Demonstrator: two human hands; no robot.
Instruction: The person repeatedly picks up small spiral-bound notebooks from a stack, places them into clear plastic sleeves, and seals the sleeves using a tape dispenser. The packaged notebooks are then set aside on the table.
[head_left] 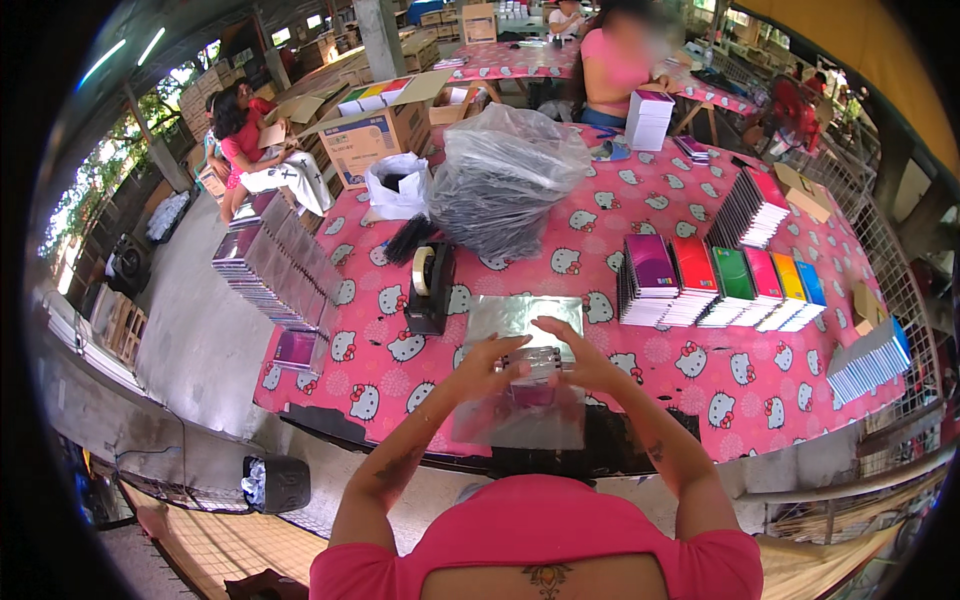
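Observation:
In front of me a small stack of spiral notebooks [534, 393] with a purple cover lies on a clear plastic sheet [526, 314] at the table's near edge. My left hand [488, 368] grips the stack from the left, its thumb along the top. From the right, my right hand [588, 362] holds the same stack, its forefinger reaching over the sheet. The fingers partly hide the notebooks and their black coils. A black tape dispenser [430, 290] with a roll of tape stands just beyond my left hand.
A large plastic bag [510, 170] of black coils sits mid-table beside a white bag [398, 185]. Tall wrapped notebook stacks [275, 265] line the left edge. Coloured notebook rows [715, 285] stand right; an open carton [375, 140] is behind. A person [620, 75] works across the table.

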